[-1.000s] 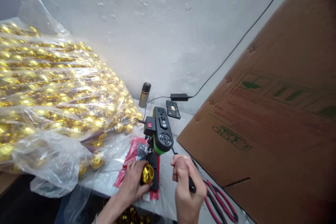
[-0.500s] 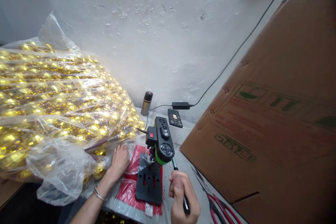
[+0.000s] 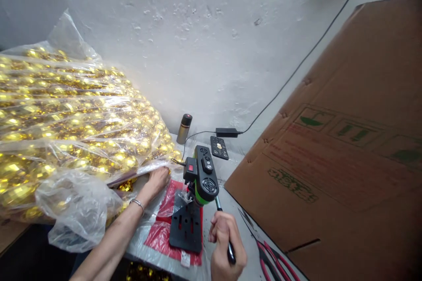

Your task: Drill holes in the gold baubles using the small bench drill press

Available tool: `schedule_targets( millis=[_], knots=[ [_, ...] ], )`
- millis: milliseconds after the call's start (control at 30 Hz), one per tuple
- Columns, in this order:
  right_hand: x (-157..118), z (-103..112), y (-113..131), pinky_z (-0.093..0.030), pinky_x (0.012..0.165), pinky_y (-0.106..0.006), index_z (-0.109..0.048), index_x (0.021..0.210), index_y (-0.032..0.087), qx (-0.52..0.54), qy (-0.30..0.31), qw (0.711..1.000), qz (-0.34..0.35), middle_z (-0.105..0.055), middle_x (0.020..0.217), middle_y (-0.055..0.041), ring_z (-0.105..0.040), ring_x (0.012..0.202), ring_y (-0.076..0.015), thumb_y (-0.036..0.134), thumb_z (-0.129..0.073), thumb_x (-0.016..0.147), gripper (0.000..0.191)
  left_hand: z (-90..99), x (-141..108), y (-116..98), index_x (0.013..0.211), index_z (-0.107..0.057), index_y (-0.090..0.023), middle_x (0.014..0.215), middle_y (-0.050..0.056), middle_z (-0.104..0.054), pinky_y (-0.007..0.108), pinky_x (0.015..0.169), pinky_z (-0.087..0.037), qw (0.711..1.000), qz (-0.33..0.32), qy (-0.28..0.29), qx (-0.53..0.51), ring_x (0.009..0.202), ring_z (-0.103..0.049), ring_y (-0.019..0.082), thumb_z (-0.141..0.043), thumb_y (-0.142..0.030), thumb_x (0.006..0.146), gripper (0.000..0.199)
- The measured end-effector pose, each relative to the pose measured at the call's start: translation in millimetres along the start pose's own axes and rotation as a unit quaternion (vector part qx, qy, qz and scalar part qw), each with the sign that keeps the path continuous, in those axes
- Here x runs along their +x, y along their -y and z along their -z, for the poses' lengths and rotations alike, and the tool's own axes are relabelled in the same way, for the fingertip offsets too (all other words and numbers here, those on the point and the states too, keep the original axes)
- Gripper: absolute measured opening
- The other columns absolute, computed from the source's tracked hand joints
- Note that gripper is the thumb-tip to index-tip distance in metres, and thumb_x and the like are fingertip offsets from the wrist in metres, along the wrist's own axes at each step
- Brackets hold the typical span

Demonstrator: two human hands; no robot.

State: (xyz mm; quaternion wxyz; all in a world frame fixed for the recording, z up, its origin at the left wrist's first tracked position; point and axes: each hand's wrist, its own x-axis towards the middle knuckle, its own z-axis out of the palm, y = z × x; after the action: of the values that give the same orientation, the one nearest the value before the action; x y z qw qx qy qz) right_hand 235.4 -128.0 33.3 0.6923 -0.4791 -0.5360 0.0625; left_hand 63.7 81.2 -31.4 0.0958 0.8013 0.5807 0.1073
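Note:
My right hand (image 3: 227,243) is closed around the black-gripped lever (image 3: 231,253) of a small bench drill press (image 3: 206,171). This machine has a black and green head, a red switch on its side and a slotted black base (image 3: 186,230). To the left of the machine, my left hand (image 3: 159,180) wears a bracelet on its wrist and rests by the lower edge of a clear plastic bag (image 3: 92,109) full of shiny gold balls. Its fingers look curled, but the bag edge and the hand itself hide what is in them. Red plastic packaging (image 3: 160,239) lies under the base.
A large cardboard box (image 3: 329,153) leans in from the right. Red-handled pliers or shears (image 3: 275,261) lie beside it. Behind the machine are a spray-can-like bottle (image 3: 183,129), a black power adapter (image 3: 227,132) with its cord, and a phone (image 3: 219,147).
My left hand has moved forward and right, closer to the drill press and under the bag's edge. My right hand stays on the lever, with little visible shift.

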Motion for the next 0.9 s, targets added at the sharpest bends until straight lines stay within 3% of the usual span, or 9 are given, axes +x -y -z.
schedule_targets(
  millis=[100,300,500,600,733,833,900],
  knots=[
    [0,1,-1,-0.041,0.049,-0.022,-0.059,0.076,0.02,-0.002,0.006,1.0,0.003,-0.054,0.073,0.0009,-0.048,0.053,-0.0094,0.024,-0.052,0.107,0.033,5.1,-1,-8,0.117,-0.071,-0.017,0.12,0.007,-0.074,0.047,0.099,-0.06,1.0,0.012,0.023,0.0,0.108,-0.072,0.023,-0.071,-0.04,0.101,0.029],
    [1,1,3,-0.042,0.05,-0.022,-0.059,0.075,0.02,0.003,0.007,1.0,0.007,-0.056,0.074,0.0002,-0.048,0.053,-0.0095,0.025,-0.052,0.107,0.033,3.2,-38,-19,0.129,-0.067,-0.003,0.129,0.029,-0.072,0.053,0.11,-0.05,0.997,0.061,0.027,-0.025,0.129,-0.066,0.039,-0.048,-0.026,0.105,0.038],
    [3,-5,14,-0.041,0.046,-0.021,-0.06,0.077,0.02,0.004,-0.018,1.0,-0.008,-0.056,0.074,0.0007,-0.047,0.051,-0.0089,0.031,-0.052,0.107,0.034,2.6,-84,3,0.149,-0.052,-0.009,0.151,0.026,-0.061,0.044,0.112,-0.05,0.988,0.097,0.037,-0.114,0.136,-0.064,0.033,-0.037,-0.03,0.105,0.051],
    [4,-7,16,-0.04,0.046,-0.021,-0.06,0.076,0.02,0.007,-0.021,1.0,-0.011,-0.053,0.072,0.0015,-0.046,0.049,-0.0088,0.032,-0.052,0.107,0.035,8.6,-89,15,0.14,-0.058,-0.01,0.143,0.024,-0.068,0.043,0.113,-0.049,0.98,0.101,0.032,-0.166,0.133,-0.066,0.034,-0.05,-0.036,0.098,0.05],
    [6,-5,18,-0.039,0.047,-0.023,-0.059,0.075,0.02,0.005,-0.011,1.0,-0.01,-0.054,0.073,0.0014,-0.046,0.051,-0.009,0.032,-0.052,0.108,0.036,16.7,-80,20,0.118,-0.068,-0.011,0.119,0.021,-0.077,0.043,0.1,-0.056,0.963,0.12,0.017,-0.24,0.115,-0.074,0.038,-0.067,-0.044,0.082,0.049],
    [10,-2,21,-0.04,0.05,-0.023,-0.06,0.076,0.02,-0.009,0.002,1.0,0.004,-0.054,0.071,0.0019,-0.047,0.053,-0.0099,0.031,-0.052,0.108,0.035,20.6,-79,16,0.128,-0.063,-0.012,0.114,0.015,-0.078,0.039,0.092,-0.059,0.944,0.128,-0.009,-0.304,0.108,-0.075,0.032,-0.064,-0.053,0.085,0.06],
    [14,-2,22,-0.039,0.051,-0.024,-0.061,0.077,0.02,-0.014,0.006,1.0,0.014,-0.056,0.072,0.0016,-0.046,0.054,-0.0099,0.031,-0.052,0.108,0.034,21.3,-87,10,0.141,-0.056,-0.014,0.104,0.008,-0.077,0.034,0.08,-0.06,0.915,0.125,-0.018,-0.384,0.095,-0.076,0.026,-0.062,-0.058,0.088,0.069]
  ],
)
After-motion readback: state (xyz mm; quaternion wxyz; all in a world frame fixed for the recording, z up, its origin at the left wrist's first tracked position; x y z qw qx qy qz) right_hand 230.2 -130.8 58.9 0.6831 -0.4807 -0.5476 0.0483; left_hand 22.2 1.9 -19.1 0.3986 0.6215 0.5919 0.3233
